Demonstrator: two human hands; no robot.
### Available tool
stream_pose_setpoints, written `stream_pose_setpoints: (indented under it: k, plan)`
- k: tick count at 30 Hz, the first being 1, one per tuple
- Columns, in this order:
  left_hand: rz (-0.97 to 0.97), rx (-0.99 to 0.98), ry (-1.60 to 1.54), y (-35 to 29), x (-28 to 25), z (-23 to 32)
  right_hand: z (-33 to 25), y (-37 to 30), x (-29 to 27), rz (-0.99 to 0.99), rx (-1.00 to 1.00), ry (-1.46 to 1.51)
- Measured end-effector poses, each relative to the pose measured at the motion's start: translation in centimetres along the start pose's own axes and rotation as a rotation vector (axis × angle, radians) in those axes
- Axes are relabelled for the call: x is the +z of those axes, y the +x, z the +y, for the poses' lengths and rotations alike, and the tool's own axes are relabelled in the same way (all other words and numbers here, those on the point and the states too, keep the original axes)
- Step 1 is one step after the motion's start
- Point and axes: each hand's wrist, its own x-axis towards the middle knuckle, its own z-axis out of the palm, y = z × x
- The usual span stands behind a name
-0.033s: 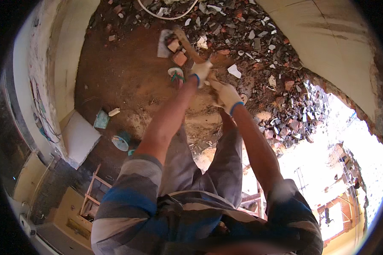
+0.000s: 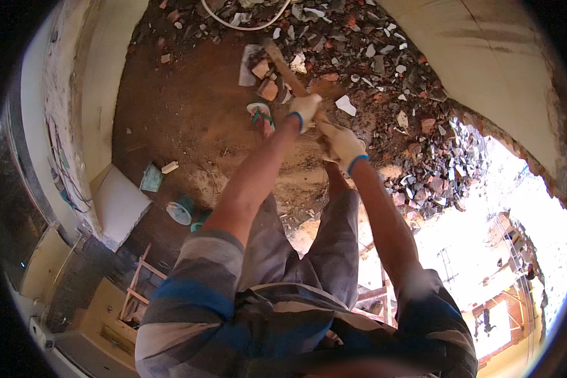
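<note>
Both my hands wear pale work gloves with blue cuffs and are closed round a long, dirty wooden tool handle (image 2: pixel 288 74). My left hand (image 2: pixel 306 108) grips it about midway along its visible length. Lower down and to the right, my right hand (image 2: pixel 343 143) wraps round it close to my right shin. The handle slants up and left, its far end beside broken brick pieces (image 2: pixel 268 89) and a flat grey slab (image 2: pixel 248 65). What kind of head the tool has cannot be made out. My left foot, in a green-strapped sandal (image 2: pixel 260 112), stands just left of the handle.
Rubble (image 2: pixel 384 69) of broken brick and tile spreads ahead and to the right. A pale hose (image 2: pixel 252 28) curves at the far edge. Left lie a teal container (image 2: pixel 151 177), a round bucket (image 2: pixel 179 213) and a leaning white board (image 2: pixel 121 205). A broken wall (image 2: pixel 485 63) rises at right.
My hands and the handle have shifted slightly to the right and a little nearer. Both hands keep their grip. The whole view has also moved slightly.
</note>
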Motion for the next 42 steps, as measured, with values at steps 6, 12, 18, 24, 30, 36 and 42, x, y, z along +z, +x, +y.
stream_pose_setpoints:
  k: [6, 12, 18, 24, 30, 36, 42]
  plan:
    - [-0.174, -0.096, -0.292, -5.5, 13.7, -2.1, 4.2, -11.3, -6.3, 0.143, 0.345, 0.664]
    - [-0.435, -0.221, -0.485, -9.7, 21.4, -6.0, 2.8, -21.4, -9.1, 0.256, 0.771, 0.866]
    - [-0.748, -0.389, -0.387, -11.9, 30.1, -9.1, -1.7, -38.5, -4.4, 0.409, 0.996, 0.7]
    - [-0.877, -0.687, -0.546, -27.0, 35.8, -17.9, -7.0, -53.0, -1.3, 0.227, 1.066, -0.163]
    - [-0.764, -0.574, -0.785, -18.9, 18.0, -12.0, -7.5, -41.6, -3.9, -0.051, 0.975, -0.176]
    - [-0.047, -0.172, -0.92, -0.1, -14.3, -2.8, -10.9, -3.0, -0.9, -0.243, 0.413, 0.111]
    - [0.585, 0.113, -0.135, 15.6, -46.8, 5.0, -25.3, 34.0, 11.2, -0.437, 0.055, 0.507]
